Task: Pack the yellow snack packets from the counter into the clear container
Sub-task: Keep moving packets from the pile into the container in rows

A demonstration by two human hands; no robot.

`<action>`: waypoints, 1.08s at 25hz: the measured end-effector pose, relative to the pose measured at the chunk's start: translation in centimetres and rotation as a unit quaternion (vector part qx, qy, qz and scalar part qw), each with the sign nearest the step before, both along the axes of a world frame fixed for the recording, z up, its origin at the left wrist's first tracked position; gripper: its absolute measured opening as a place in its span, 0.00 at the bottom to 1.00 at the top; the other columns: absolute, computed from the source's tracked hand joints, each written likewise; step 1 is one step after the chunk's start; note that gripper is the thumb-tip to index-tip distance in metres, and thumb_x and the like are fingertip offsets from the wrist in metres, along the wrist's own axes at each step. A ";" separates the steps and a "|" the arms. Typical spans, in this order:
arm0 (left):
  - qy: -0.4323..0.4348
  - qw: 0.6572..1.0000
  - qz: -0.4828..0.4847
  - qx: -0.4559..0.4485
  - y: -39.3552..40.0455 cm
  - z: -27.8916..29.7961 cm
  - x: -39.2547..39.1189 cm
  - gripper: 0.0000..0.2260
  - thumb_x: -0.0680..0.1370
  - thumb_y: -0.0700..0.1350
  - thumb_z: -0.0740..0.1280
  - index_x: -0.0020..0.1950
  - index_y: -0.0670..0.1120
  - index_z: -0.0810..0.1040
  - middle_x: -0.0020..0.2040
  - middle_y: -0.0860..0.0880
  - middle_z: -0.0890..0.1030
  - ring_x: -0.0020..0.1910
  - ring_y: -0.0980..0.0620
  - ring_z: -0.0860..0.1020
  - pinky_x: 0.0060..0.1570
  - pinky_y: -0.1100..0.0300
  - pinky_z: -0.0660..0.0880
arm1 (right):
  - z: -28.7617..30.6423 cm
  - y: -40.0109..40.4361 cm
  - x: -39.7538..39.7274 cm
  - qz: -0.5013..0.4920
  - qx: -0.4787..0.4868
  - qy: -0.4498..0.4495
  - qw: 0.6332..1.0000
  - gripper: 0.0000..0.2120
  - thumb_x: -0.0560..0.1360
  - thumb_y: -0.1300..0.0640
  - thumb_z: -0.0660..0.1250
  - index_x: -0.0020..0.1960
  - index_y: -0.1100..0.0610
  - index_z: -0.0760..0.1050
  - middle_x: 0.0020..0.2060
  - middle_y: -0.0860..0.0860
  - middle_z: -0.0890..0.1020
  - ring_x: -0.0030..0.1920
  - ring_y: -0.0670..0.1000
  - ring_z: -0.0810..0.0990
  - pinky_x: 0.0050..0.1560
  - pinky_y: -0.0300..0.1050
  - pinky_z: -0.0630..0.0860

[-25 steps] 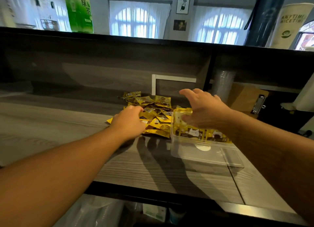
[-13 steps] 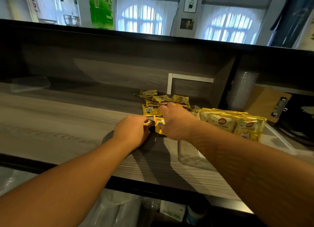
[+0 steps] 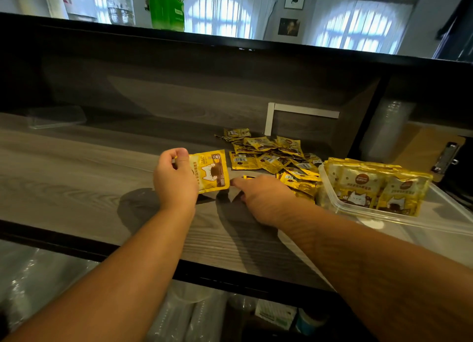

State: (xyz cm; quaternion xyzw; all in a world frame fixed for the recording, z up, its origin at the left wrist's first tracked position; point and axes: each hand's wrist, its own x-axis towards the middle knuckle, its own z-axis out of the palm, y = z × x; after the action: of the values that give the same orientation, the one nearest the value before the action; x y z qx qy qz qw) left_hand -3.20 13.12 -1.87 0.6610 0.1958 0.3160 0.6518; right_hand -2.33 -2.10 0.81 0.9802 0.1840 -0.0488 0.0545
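Here, left hand grip pinching one packet, right hand flat, grip loose, pile beside container.

Glossy foil packets, clear plastic container, matt wood-grain counter.

— What do you see up on the ledge?
— A green bottle, with a clear bottle just left of it.
— And off to your right?
— A clipboard, tilted, beside stacked clear cups.
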 end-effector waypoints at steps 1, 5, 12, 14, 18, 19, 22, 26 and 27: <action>-0.004 1.000 -0.006 -0.004 0.1 0.0 0.0 0.08 0.85 0.54 0.59 0.56 0.54 0.75 0.50 0.51 0.80 0.48 0.51 0.82 0.43 0.51 0.82 | -0.1 0.1 -0.4 0.014 -0.013 -0.001 1.000 0.24 0.78 0.57 0.64 0.72 0.46 0.63 0.61 0.57 0.76 0.61 0.61 0.75 0.53 0.55 0.77; -0.012 0.999 -0.031 -0.029 -0.2 0.2 -0.1 0.10 0.85 0.52 0.57 0.52 0.54 0.77 0.48 0.50 0.82 0.46 0.50 0.84 0.44 0.49 0.83 | -0.3 0.1 -1.2 0.015 0.032 -0.011 0.999 0.18 0.78 0.57 0.64 0.67 0.51 0.69 0.58 0.56 0.78 0.57 0.59 0.76 0.52 0.54 0.77; -0.051 0.997 -0.064 -0.007 -1.2 0.7 -1.6 0.16 0.75 0.31 0.63 0.54 0.51 0.77 0.50 0.50 0.80 0.47 0.51 0.83 0.32 0.58 0.81 | 1.4 -1.1 -4.9 -0.031 0.248 -0.055 0.967 0.24 0.74 0.70 0.66 0.65 0.54 0.65 0.51 0.54 0.79 0.47 0.53 0.79 0.45 0.48 0.79; -0.052 0.996 -0.071 -0.004 -2.1 1.2 -1.9 0.20 0.75 0.30 0.65 0.58 0.53 0.75 0.51 0.51 0.80 0.49 0.52 0.82 0.36 0.58 0.82 | 2.4 -2.1 -5.7 -0.040 0.311 -0.096 0.945 0.28 0.73 0.74 0.62 0.66 0.51 0.62 0.45 0.53 0.79 0.42 0.51 0.78 0.41 0.50 0.81; -0.073 0.993 -0.089 -0.003 -4.7 3.7 -1.9 0.21 0.75 0.32 0.70 0.59 0.55 0.74 0.49 0.50 0.82 0.48 0.53 0.83 0.41 0.59 0.81 | 5.1 -5.1 -6.3 -0.079 0.477 -0.140 0.864 0.19 0.78 0.69 0.60 0.59 0.46 0.69 0.44 0.47 0.76 0.42 0.47 0.77 0.31 0.38 0.78; -0.086 0.991 -0.100 0.008 -5.8 4.4 -1.9 0.19 0.75 0.33 0.71 0.58 0.54 0.75 0.48 0.50 0.83 0.47 0.53 0.83 0.40 0.61 0.80 | 5.8 -6.3 -6.4 -0.079 0.507 -0.166 0.842 0.16 0.78 0.67 0.62 0.56 0.46 0.71 0.45 0.46 0.76 0.42 0.45 0.77 0.28 0.32 0.74; -0.113 0.978 -0.152 0.084 -9.7 6.5 -2.0 0.15 0.75 0.36 0.73 0.54 0.53 0.77 0.46 0.53 0.83 0.46 0.55 0.83 0.40 0.63 0.78 | 7.8 -10.9 -6.8 -0.088 0.567 -0.252 0.779 0.11 0.78 0.63 0.65 0.50 0.46 0.73 0.45 0.44 0.78 0.42 0.42 0.77 0.30 0.29 0.72; -0.108 0.947 -0.225 0.203 -14.7 8.8 -2.4 0.12 0.76 0.38 0.73 0.56 0.52 0.80 0.48 0.54 0.83 0.48 0.56 0.82 0.49 0.56 0.82 | 8.6 -17.9 -7.6 -0.125 0.579 -0.325 0.737 0.11 0.75 0.60 0.70 0.48 0.46 0.73 0.43 0.46 0.79 0.43 0.44 0.80 0.34 0.34 0.75; -0.097 0.935 -0.247 0.233 -15.8 9.2 -2.4 0.12 0.76 0.39 0.73 0.58 0.51 0.80 0.48 0.53 0.83 0.48 0.56 0.82 0.50 0.56 0.82 | 8.6 -19.4 -7.7 -0.138 0.577 -0.332 0.734 0.12 0.74 0.61 0.71 0.47 0.45 0.72 0.44 0.46 0.79 0.43 0.44 0.80 0.35 0.35 0.76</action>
State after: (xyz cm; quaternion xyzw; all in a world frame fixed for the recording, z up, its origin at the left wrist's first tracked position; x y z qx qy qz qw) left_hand -5.64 -2.73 7.36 0.7883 -0.1170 0.2442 0.5525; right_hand -10.06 -21.52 9.37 0.7922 0.0101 0.3880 -0.4709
